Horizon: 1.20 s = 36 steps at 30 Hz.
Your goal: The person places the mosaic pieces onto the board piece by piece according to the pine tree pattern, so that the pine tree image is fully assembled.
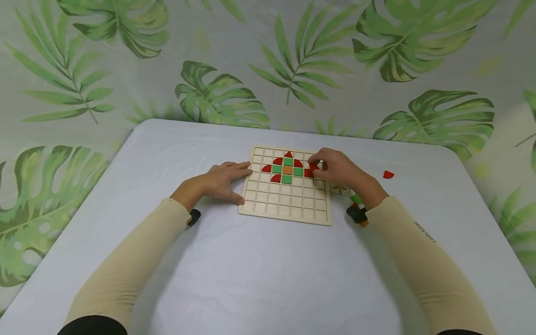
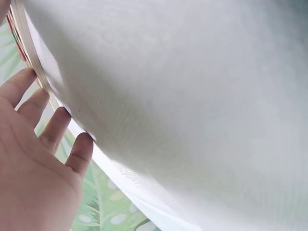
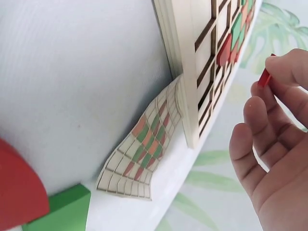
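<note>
A square wooden grid board point(image 1: 284, 204) lies on the white table. Red, green and orange pieces fill several cells in its upper half, around an orange square point(image 1: 287, 170). My left hand point(image 1: 219, 180) touches the board's left edge with fingers extended and thumb spread. Over the board's right side, my right hand point(image 1: 337, 165) pinches a small red piece point(image 3: 264, 77) between thumb and finger, held above the surface in the right wrist view. A bent paper pattern card point(image 3: 144, 149) with a coloured grid meets the board's right edge, partly hidden there.
A loose red rounded piece point(image 1: 388, 174) lies to the right of the right hand. Below the right wrist are more pieces, including a green one point(image 1: 355, 199), partly covered by the arm. Leaf-patterned cloth point(image 1: 301, 60) hangs behind the table.
</note>
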Each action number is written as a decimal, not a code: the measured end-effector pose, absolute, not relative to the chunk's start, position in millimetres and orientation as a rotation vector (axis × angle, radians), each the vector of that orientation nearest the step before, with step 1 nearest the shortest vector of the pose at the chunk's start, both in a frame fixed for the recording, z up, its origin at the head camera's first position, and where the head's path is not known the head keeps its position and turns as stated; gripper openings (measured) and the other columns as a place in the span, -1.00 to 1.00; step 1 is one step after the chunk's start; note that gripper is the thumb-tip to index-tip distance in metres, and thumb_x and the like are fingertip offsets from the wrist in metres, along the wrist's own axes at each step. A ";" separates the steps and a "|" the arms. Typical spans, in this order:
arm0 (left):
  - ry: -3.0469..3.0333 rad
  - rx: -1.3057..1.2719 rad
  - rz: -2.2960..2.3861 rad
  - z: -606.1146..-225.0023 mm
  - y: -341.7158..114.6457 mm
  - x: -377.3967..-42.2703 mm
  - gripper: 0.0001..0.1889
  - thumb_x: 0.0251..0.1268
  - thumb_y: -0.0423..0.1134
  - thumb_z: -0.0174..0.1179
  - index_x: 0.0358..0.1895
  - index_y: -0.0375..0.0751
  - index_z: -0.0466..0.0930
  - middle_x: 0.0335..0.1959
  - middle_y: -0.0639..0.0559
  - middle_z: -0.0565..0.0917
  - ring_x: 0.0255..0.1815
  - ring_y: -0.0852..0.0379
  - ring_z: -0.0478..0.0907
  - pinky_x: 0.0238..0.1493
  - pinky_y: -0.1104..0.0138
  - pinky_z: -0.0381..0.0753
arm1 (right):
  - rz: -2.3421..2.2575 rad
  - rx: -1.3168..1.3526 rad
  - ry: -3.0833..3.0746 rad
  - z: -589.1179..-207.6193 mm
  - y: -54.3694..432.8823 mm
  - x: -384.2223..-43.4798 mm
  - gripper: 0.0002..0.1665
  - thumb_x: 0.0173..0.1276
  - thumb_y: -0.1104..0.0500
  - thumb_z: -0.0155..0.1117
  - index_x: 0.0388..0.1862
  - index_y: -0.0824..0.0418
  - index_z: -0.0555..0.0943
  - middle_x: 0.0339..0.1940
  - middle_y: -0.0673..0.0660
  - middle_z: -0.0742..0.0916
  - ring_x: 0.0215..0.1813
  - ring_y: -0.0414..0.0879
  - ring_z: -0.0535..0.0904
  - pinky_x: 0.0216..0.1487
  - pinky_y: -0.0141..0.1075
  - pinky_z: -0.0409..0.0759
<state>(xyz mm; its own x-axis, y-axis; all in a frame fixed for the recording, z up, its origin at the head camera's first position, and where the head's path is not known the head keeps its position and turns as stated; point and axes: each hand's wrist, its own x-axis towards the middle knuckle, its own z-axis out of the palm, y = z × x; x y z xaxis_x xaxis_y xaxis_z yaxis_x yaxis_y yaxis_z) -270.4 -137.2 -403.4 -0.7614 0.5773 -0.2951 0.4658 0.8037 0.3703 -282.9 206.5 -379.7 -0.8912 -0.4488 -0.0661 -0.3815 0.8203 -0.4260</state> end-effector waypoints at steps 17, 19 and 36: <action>2.596 0.775 0.392 -405.6 -135.9 -270.1 -0.06 0.10 0.11 0.40 0.55 0.03 0.17 0.67 0.03 -0.03 0.65 -0.14 -0.08 0.50 -0.22 0.05 | -0.570 -0.748 2.796 -399.3 186.0 -277.5 -0.60 0.34 0.14 0.32 0.10 0.27 0.66 0.02 0.20 0.69 -0.01 0.04 0.52 0.10 -0.09 0.52; 2.596 0.772 0.395 -405.8 -135.9 -269.9 -0.06 0.10 0.12 0.40 0.55 0.03 0.17 0.67 0.04 -0.03 0.65 -0.14 -0.09 0.50 -0.22 0.05 | -0.560 -0.757 2.794 -401.1 183.9 -276.2 -0.62 0.34 0.14 0.31 0.10 0.26 0.67 0.04 0.19 0.69 0.00 0.04 0.53 0.13 -0.07 0.53; 2.592 0.773 0.429 -402.3 -135.6 -267.5 -0.07 0.09 0.09 0.42 0.54 0.02 0.19 0.67 0.03 -0.03 0.65 -0.15 -0.09 0.50 -0.22 0.03 | -0.495 -0.727 2.795 -403.6 176.2 -272.9 -0.59 0.38 0.08 0.32 0.17 0.18 0.66 -0.01 0.15 0.67 -0.06 0.00 0.50 0.06 -0.13 0.54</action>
<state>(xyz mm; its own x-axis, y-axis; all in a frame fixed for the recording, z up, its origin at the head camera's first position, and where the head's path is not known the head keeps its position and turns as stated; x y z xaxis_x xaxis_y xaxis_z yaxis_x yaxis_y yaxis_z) -267.5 -135.6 -402.3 -0.7672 0.5741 -0.2859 0.4513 0.8000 0.3953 -272.9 176.2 -403.6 -0.8560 -0.5034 -0.1174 -0.4325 0.8219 -0.3707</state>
